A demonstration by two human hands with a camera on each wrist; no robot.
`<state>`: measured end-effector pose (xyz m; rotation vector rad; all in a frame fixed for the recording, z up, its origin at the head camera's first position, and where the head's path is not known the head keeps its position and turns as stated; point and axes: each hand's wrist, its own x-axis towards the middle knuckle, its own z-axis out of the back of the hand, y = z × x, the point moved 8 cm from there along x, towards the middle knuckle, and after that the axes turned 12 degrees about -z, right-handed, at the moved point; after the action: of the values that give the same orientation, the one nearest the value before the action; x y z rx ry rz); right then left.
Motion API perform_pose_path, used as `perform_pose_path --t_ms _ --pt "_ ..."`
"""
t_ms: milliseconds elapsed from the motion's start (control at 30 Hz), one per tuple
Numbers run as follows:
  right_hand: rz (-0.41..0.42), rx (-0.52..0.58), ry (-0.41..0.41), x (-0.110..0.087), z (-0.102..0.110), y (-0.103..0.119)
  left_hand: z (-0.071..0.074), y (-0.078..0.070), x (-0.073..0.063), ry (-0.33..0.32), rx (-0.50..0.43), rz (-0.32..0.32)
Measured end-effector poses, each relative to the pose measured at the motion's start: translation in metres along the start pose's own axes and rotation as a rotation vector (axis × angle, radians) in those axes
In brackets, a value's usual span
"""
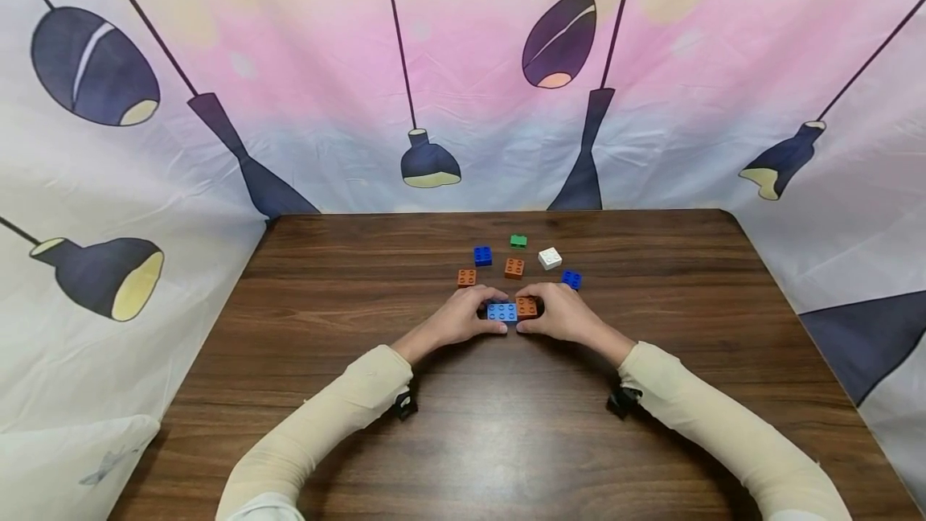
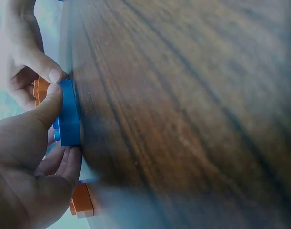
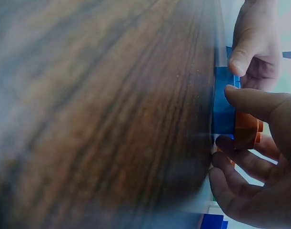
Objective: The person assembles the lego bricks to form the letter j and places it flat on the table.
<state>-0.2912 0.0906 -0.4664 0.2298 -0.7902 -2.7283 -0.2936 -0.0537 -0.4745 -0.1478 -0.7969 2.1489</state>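
In the head view a long light-blue building brick (image 1: 501, 312) lies on the table in front of the person. An orange building brick (image 1: 526, 307) sits on top of its right end, as both wrist views show. The left hand (image 1: 463, 317) holds the blue brick, its thumb along the near face and its fingers behind. The right hand (image 1: 567, 313) grips the orange brick between thumb and fingers, with the thumb tip close to the blue brick (image 3: 224, 107). Part of each brick is hidden by the hands.
Beyond the hands lie loose bricks: two dark blue ones (image 1: 482, 256), two orange ones (image 1: 514, 268), a green one (image 1: 518, 241) and a white one (image 1: 550, 258). The brown wooden table (image 1: 347, 296) meets a patterned cloth (image 1: 347, 167) at its far edge.
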Motion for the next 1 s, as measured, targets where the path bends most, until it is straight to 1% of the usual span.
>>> perform_pose_path --t_ms 67,200,367,467,533,633,700,767,900,1000 --pt "-0.006 0.004 0.004 0.002 -0.001 -0.001 0.002 0.000 0.000 -0.011 -0.007 0.002" --pt "-0.015 0.009 0.009 0.005 -0.002 -0.003 0.010 0.000 -0.001 -0.055 -0.030 0.007" --pt "-0.021 0.015 0.009 0.007 -0.003 -0.005 0.026 0.001 -0.003 -0.116 -0.037 -0.019" --pt "-0.021 0.014 0.009 0.008 -0.003 -0.004 0.035 0.005 -0.005 -0.148 -0.035 -0.036" --pt "-0.020 0.015 0.011 0.008 -0.003 -0.004 0.041 0.010 -0.006 -0.164 -0.017 -0.040" --pt "-0.016 0.013 0.010 0.008 -0.002 -0.003 0.048 0.019 -0.008 -0.183 0.045 -0.035" --pt "-0.016 0.012 0.010 0.007 -0.002 -0.002 0.052 0.024 -0.009 -0.189 0.087 -0.027" --pt "-0.016 0.007 0.005 0.007 -0.002 -0.002 0.054 0.030 -0.010 -0.185 0.113 -0.004" --pt "-0.018 0.001 0.001 0.006 -0.002 -0.003 0.056 0.040 -0.011 -0.166 0.115 0.040" --pt "-0.014 -0.005 -0.004 0.006 -0.002 -0.003 0.058 0.046 -0.010 -0.157 0.117 0.049"
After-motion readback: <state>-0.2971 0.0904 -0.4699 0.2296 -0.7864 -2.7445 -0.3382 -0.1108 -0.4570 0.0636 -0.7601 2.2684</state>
